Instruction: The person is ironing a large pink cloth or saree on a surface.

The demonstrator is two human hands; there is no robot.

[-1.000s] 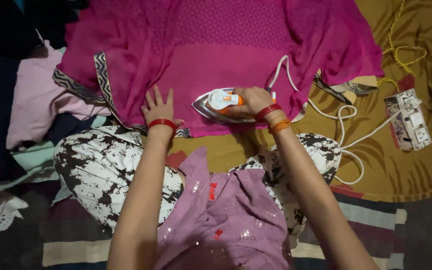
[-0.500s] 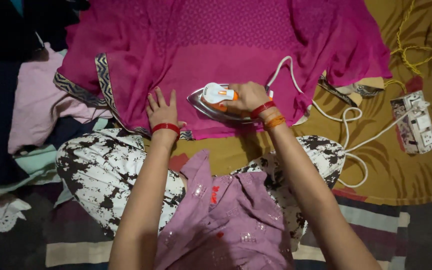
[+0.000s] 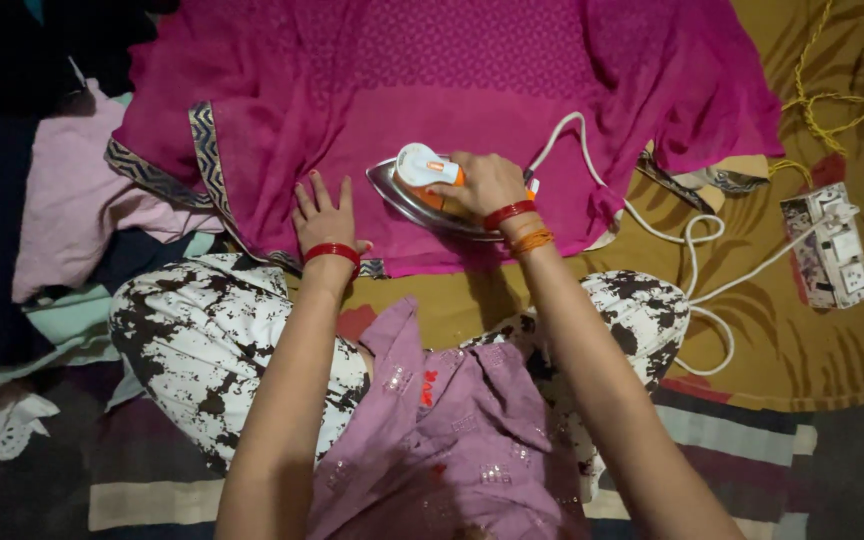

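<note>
Two hands are at work over a bright pink garment [image 3: 452,90] spread flat on a mustard-yellow patterned cloth [image 3: 782,340] on the floor. The right hand [image 3: 487,185] is wrapped around the handle of an electric iron [image 3: 422,185], white and orange on top with a shiny metal soleplate, which sits on the pink fabric close to its lower hem, its pointed nose aimed to the left. The left hand [image 3: 322,215] lies open, palm down and fingers spread, pressing on the garment just beside the iron's nose, near a strip of dark trim with a gold pattern [image 3: 207,165]. Red bangles circle both wrists, with orange thread on the right one.

From the back of the iron a white cord [image 3: 692,250] loops across the pink fabric and the yellow cloth over to a white socket board [image 3: 832,250] lying well off to the right. Above that board lies a tangle of yellow cord [image 3: 822,100]. The person sits cross-legged in white trousers blotched with brown [image 3: 202,340] and a lilac top [image 3: 452,430]. To the left lies a heap of other clothes, pale pink [image 3: 72,200] and dark.
</note>
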